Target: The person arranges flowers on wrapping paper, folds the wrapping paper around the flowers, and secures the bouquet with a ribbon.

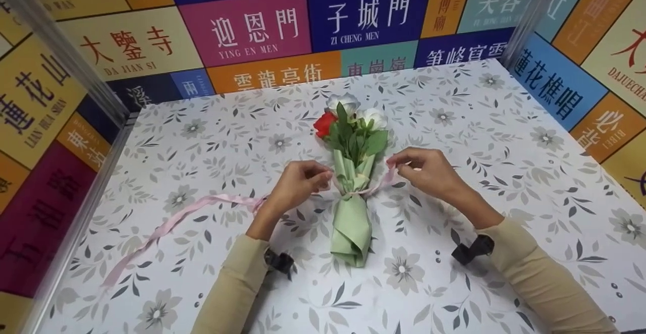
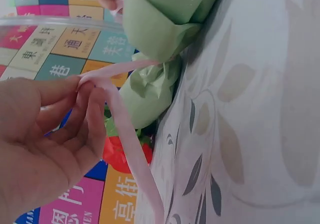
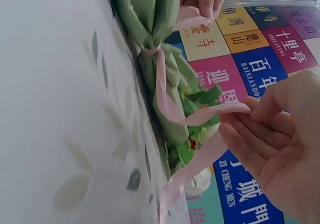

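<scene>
A small bouquet (image 1: 352, 228) in light green wrapping paper lies on the table, its red and white flowers (image 1: 325, 125) pointing away from me. Round its narrow waist runs a pink ribbon (image 1: 374, 188). On the left, my left hand (image 1: 299, 185) pinches one side of the ribbon between thumb and fingertips; the left wrist view shows the ribbon (image 2: 131, 129) hanging down past the fingers. My right hand (image 1: 426, 172) pinches the other side, right of the stems. In the right wrist view, that ribbon (image 3: 167, 97) sags in a loose curve from the waist to the fingertips.
A long tail of pink ribbon (image 1: 174, 220) trails over the table to the left. The table (image 1: 454, 298) has a white cover printed with grey leaves and flowers. Colourful panels (image 1: 247, 31) with writing stand behind the table and along both sides.
</scene>
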The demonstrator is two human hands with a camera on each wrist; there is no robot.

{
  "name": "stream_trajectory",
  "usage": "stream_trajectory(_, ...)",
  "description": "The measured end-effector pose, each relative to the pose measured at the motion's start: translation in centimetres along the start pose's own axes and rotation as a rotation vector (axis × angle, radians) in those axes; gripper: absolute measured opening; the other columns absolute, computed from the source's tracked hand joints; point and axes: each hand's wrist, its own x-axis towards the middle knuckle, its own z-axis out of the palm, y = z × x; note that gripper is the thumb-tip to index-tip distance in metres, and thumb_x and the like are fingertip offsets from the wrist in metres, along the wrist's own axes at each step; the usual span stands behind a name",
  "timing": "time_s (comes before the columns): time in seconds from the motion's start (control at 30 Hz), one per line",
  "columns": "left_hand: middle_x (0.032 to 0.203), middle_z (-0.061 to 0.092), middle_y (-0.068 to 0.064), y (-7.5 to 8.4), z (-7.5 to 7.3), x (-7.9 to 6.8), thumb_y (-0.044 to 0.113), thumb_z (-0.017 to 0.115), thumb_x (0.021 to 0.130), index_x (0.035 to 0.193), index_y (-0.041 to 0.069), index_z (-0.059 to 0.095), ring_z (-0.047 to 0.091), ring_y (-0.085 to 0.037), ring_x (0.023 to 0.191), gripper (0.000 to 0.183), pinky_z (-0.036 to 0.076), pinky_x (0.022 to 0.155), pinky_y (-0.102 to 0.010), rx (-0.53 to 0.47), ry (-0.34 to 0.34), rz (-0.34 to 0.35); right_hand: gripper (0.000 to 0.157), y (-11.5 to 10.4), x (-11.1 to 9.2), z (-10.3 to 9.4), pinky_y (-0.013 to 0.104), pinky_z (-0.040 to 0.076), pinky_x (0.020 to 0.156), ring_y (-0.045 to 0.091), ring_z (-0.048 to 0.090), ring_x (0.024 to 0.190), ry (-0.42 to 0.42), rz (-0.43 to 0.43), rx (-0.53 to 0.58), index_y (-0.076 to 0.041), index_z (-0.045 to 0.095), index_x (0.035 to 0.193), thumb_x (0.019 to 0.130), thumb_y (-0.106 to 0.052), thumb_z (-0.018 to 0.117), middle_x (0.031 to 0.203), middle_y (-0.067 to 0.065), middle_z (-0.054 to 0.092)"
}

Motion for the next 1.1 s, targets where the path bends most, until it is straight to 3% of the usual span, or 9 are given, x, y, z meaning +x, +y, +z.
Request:
stream_trajectory(0.17, 0.09, 0.075, -0.018, 0.0, -0.4, 0.0, 0.004, 0.067, 0.093, 0.104, -0.001, 0.076, 0.07, -0.019, 0.076, 0.016, 0.06, 0.079, -0.047, -0.015, -0.048, -0.011, 0.02, -1.2, 0.5, 1.1, 0.02, 0.054, 0.064, 0.015, 0.071, 0.079, 0.017, 0.051, 0.127, -0.008, 0.076, 0.105, 0.094, -0.023, 0.071, 0.097, 0.015, 0.076)
stream_trajectory(0.3, 0.09, 0.075, -0.017, 0.1, -0.3, 0.1, 0.0, 0.066, 0.091, 0.104, -0.002, 0.076, 0.067, -0.011, 0.073, 0.016, 0.06, 0.08, -0.048, -0.029, -0.041, -0.012, 0.016, -2.0, 1.0, 2.1, 0.021, 0.051, 0.058, 0.021, 0.07, 0.075, 0.029, 0.013, 0.163, -0.006, 0.074, 0.103, 0.092, -0.017, 0.073, 0.092, 0.018, 0.075)
stream_trajectory(0.43, 0.083, 0.075, -0.016, 0.1, 0.0, 0.3, 0.003, 0.068, 0.091, 0.1, -0.002, 0.076, 0.064, -0.007, 0.066, 0.013, 0.06, 0.071, -0.037, -0.037, 0.014, 0.013, 0.016, -2.8, 1.4, 2.9, 0.019, 0.039, 0.05, 0.014, 0.061, 0.062, 0.023, 0.0, 0.159, -0.011, 0.072, 0.107, 0.093, -0.017, 0.072, 0.083, 0.018, 0.072)
stream_trajectory(0.53, 0.08, 0.074, -0.016, 0.1, 0.1, 0.3, 0.006, 0.07, 0.092, 0.098, -0.002, 0.077, 0.064, -0.006, 0.062, 0.012, 0.057, 0.064, -0.026, -0.049, 0.047, 0.021, 0.019, -3.3, 1.7, 3.3, 0.02, 0.034, 0.046, 0.008, 0.049, 0.051, 0.007, 0.011, 0.177, -0.013, 0.071, 0.112, 0.094, -0.017, 0.07, 0.069, 0.016, 0.065)
stream_trajectory(0.6, 0.081, 0.074, -0.017, 0.1, 0.1, 0.4, 0.005, 0.071, 0.091, 0.098, -0.003, 0.077, 0.064, -0.006, 0.062, 0.012, 0.057, 0.064, -0.024, -0.058, 0.047, 0.021, 0.021, -3.6, 1.9, 3.5, 0.021, 0.034, 0.045, 0.007, 0.044, 0.048, 0.0, 0.013, 0.19, -0.014, 0.07, 0.115, 0.094, -0.014, 0.069, 0.062, 0.012, 0.061)
stream_trajectory(0.73, 0.088, 0.076, -0.019, 0.1, 0.0, 0.4, 0.003, 0.071, 0.09, 0.103, -0.006, 0.075, 0.066, -0.006, 0.066, 0.016, 0.061, 0.071, -0.036, -0.056, 0.004, 0.019, 0.025, -4.1, 2.3, 3.9, 0.021, 0.033, 0.045, 0.006, 0.039, 0.045, -0.004, -0.006, 0.199, -0.015, 0.069, 0.117, 0.094, -0.008, 0.067, 0.056, 0.003, 0.052)
stream_trajectory(0.87, 0.091, 0.076, -0.02, 0.0, 0.0, 0.3, -0.002, 0.069, 0.09, 0.105, -0.007, 0.075, 0.067, -0.006, 0.07, 0.017, 0.06, 0.079, -0.048, -0.046, -0.022, 0.027, 0.026, -4.5, 2.7, 4.4, 0.022, 0.038, 0.046, 0.011, 0.049, 0.049, -0.018, -0.035, 0.195, -0.015, 0.07, 0.118, 0.094, -0.008, 0.066, 0.063, 0.004, 0.057)
stream_trajectory(1.03, 0.089, 0.076, -0.02, -0.1, 0.0, 0.2, -0.002, 0.066, 0.091, 0.102, -0.007, 0.075, 0.067, -0.008, 0.071, 0.015, 0.059, 0.072, -0.032, -0.038, 0.0, 0.06, 0.024, -5.0, 3.2, 5.1, 0.021, 0.042, 0.048, 0.017, 0.057, 0.057, -0.026, -0.072, 0.182, -0.014, 0.07, 0.118, 0.094, -0.008, 0.066, 0.083, 0.009, 0.064)
stream_trajectory(1.1, 0.088, 0.076, -0.019, -0.2, 0.0, 0.1, -0.001, 0.068, 0.091, 0.101, -0.006, 0.075, 0.066, -0.007, 0.071, 0.014, 0.056, 0.068, -0.025, -0.034, 0.022, 0.072, 0.024, -5.4, 3.3, 5.3, 0.022, 0.04, 0.047, 0.014, 0.054, 0.054, -0.023, -0.083, 0.178, -0.013, 0.07, 0.118, 0.095, -0.008, 0.066, 0.081, 0.011, 0.064)
